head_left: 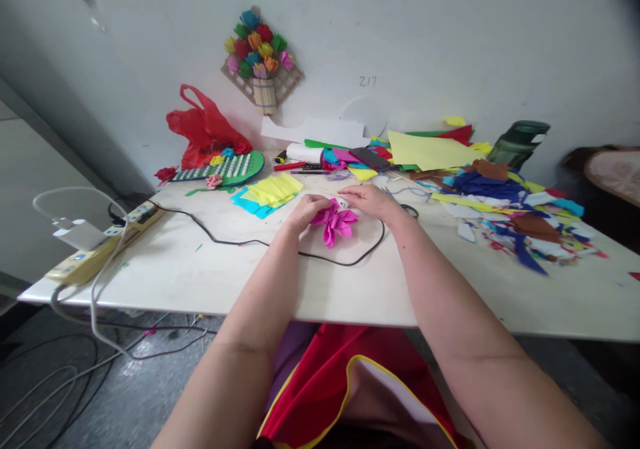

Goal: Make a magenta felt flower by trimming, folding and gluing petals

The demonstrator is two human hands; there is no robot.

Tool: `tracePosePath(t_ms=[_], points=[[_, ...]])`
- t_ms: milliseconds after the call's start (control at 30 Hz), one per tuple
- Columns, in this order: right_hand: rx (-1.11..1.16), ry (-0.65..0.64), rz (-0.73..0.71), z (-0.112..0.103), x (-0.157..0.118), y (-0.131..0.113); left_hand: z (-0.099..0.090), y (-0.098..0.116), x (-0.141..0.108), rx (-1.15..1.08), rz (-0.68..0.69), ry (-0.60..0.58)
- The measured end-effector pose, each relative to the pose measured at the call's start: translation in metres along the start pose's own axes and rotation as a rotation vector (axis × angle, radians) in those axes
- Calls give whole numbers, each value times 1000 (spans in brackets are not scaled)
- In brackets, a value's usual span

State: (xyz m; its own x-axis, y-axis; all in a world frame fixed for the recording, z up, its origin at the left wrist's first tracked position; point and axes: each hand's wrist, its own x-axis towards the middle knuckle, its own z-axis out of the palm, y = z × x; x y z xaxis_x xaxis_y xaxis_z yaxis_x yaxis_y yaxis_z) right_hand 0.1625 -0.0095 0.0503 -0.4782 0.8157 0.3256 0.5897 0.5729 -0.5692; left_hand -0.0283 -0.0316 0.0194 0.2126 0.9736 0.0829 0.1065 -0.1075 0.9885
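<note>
A magenta paper flower [334,224] with several pointed petals is held just above the white table. My left hand [306,213] closes in a pinch on its left edge. My right hand [371,202] reaches in from the right, fingers together on a small white object [343,203] at the flower's upper edge; its kind is not clear. A black cord [345,263] loops in front of the flower and disappears by the right wrist. Behind the left hand lie yellow paper sheets [275,189] on blue paper sheets [257,204].
A power strip [100,249] with a white charger [85,234] sits at the left edge. Further back are a green decorated board [240,170] and red plastic bag [203,129]. Paper scraps [537,225] and a dark green bottle [520,143] are at right.
</note>
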Motion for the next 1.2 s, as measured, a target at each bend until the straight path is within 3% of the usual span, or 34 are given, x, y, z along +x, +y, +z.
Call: tracePosePath(t_ms=[333, 900, 1200], points=[[84, -116, -20, 3, 0, -1, 2, 0, 2, -15, -38, 45], [128, -92, -89, 4, 1, 2, 1, 2, 0, -95, 1, 1], [47, -38, -120, 9, 3, 12, -2, -14, 13, -264, -1, 65]])
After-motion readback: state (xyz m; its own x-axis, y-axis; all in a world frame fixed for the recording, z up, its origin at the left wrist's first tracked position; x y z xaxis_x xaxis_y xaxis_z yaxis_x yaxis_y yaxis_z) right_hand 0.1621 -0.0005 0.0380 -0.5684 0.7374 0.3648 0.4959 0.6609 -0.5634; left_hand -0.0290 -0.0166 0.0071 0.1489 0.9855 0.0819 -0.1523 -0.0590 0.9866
